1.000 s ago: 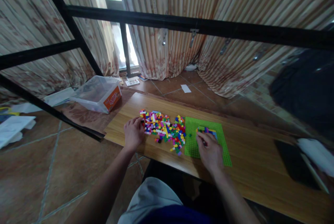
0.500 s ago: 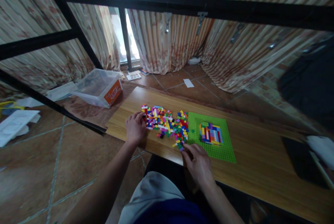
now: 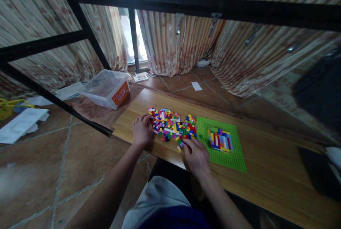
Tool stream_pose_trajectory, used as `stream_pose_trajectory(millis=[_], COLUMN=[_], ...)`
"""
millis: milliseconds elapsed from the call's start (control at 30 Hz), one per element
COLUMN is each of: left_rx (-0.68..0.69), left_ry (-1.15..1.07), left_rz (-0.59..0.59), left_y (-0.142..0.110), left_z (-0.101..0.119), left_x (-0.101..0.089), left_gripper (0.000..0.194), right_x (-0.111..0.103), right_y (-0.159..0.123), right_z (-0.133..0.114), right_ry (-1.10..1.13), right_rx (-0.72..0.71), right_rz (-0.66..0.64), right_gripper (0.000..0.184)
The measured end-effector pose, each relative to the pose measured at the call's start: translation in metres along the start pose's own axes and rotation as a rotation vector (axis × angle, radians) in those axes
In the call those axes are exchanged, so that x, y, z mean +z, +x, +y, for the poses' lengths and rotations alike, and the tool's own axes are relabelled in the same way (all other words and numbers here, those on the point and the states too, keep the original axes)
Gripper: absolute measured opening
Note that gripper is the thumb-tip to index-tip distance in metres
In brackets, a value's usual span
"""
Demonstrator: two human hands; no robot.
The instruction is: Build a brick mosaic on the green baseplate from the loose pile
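A heap of small coloured bricks lies on the wooden table. To its right is a green baseplate carrying a small striped block of bricks. My left hand rests at the heap's left edge with its fingers curled against the bricks. My right hand sits at the heap's near right corner, fingertips pinched among the loose bricks; what they hold is too small to name.
A clear plastic box with an orange label stands on the floor at the left. Black metal bars cross the view above the table. Curtains hang behind. A dark flat object lies at the table's right end. Papers lie on the tiled floor.
My right hand left the striped block on the baseplate and moved left to the heap's near corner. My left hand stayed at the heap's left edge. The camera shifted slightly.
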State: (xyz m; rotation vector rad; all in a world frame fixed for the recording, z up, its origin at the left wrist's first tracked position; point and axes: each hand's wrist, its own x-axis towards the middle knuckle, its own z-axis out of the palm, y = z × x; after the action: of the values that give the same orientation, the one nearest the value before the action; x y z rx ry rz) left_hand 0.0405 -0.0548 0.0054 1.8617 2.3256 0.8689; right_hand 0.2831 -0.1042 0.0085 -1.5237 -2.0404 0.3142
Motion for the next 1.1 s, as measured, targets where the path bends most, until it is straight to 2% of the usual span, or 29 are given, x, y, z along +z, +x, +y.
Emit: stream_pose_trajectory(millis=[167,300,433,1100], left_rx=[-0.002,-0.012,0.001,0.006], left_ry=[-0.012,-0.02,-0.017,0.012], left_rz=[-0.001,0.004,0.013,0.001], left_y=[0.0,0.001,0.001,0.002], left_z=[0.001,0.003,0.002,-0.001], left_x=[-0.001,-0.002,-0.002,-0.001], left_gripper=[0.035,0.035,0.034,0.035], right_x=[-0.003,0.006,0.018,0.023], right_y=[0.024,0.049,0.063,0.065], right_z=[-0.02,-0.041,-0.049,-0.046], right_ry=[0.034,-0.031,-0.103,-0.116], right_rx=[-0.067,-0.147,-0.161,-0.186], right_rz=[-0.015,-0.117,-0.18,-0.184], right_gripper=[0.028,0.025,0.022,0.02])
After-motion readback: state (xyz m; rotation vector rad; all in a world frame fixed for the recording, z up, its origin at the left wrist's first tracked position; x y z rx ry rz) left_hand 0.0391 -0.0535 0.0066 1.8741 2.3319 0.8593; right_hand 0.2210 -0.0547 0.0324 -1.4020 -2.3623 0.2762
